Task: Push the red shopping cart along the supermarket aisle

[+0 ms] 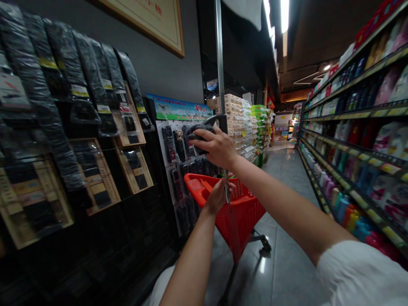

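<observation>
My right hand (219,146) is closed on a dark grey cloth (201,132), pressing it against a dark handle piece (222,123) beside an upright metal pole (219,63). Lower down, my left hand (218,195) has its fingers wrapped around the pole near its bottom end. A red plastic shopping cart (234,221) stands right in front of me, behind and below both hands. The pole rises past the top of the view, next to a white panel (247,10) that is only partly visible. Fingers on the far side of the pole are partly hidden.
Belts in plastic wrap (86,72) and boxed goods (95,174) hang on the dark left wall. Beyond is a display of packaged accessories (178,170). Stacked packs (237,123) line the aisle. A shelf of bottles (360,170) runs along the right. Grey floor tiles (283,191) lie between.
</observation>
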Action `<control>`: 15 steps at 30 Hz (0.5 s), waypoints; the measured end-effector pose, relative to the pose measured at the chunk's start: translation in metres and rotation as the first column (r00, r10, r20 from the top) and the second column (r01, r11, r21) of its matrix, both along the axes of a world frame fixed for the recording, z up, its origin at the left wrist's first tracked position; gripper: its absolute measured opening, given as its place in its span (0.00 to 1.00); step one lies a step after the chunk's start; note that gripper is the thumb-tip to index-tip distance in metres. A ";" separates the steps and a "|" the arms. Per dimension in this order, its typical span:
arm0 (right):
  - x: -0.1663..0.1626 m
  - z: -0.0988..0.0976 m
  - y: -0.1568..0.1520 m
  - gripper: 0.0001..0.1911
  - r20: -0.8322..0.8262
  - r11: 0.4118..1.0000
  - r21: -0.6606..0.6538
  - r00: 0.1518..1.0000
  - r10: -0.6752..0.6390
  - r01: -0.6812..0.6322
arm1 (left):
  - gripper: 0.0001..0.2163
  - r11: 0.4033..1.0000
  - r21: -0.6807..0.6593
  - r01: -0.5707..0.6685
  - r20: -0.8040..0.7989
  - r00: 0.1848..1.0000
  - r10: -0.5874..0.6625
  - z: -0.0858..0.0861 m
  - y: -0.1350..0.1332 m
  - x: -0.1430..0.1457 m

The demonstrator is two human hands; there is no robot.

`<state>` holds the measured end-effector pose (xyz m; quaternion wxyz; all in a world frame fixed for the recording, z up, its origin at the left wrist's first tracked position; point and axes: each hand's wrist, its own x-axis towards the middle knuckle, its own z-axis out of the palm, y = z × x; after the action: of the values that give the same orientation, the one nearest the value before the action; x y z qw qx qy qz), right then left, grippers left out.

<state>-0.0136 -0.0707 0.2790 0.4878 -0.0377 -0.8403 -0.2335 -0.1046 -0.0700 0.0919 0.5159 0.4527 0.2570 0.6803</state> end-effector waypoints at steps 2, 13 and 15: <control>0.006 -0.014 0.005 0.27 0.040 1.000 0.023 0.999 -0.018 0.017 | 0.22 1.000 -0.013 0.000 0.003 1.000 0.000 0.001 0.000 0.000; 0.038 -0.034 0.047 0.30 -0.143 0.988 -0.110 0.982 -0.127 0.112 | 0.29 0.999 -0.036 -0.040 -0.041 0.998 0.039 0.003 0.000 0.003; 0.029 -0.034 0.038 0.31 -0.151 0.979 -0.159 0.976 -0.154 0.130 | 0.26 0.998 -0.043 -0.043 -0.038 0.998 0.041 0.002 0.001 0.003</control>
<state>0.0156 -0.0322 0.2454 0.5324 -0.1528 -0.8080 -0.2008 -0.1012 -0.0688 0.0943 0.5065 0.4483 0.2910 0.6767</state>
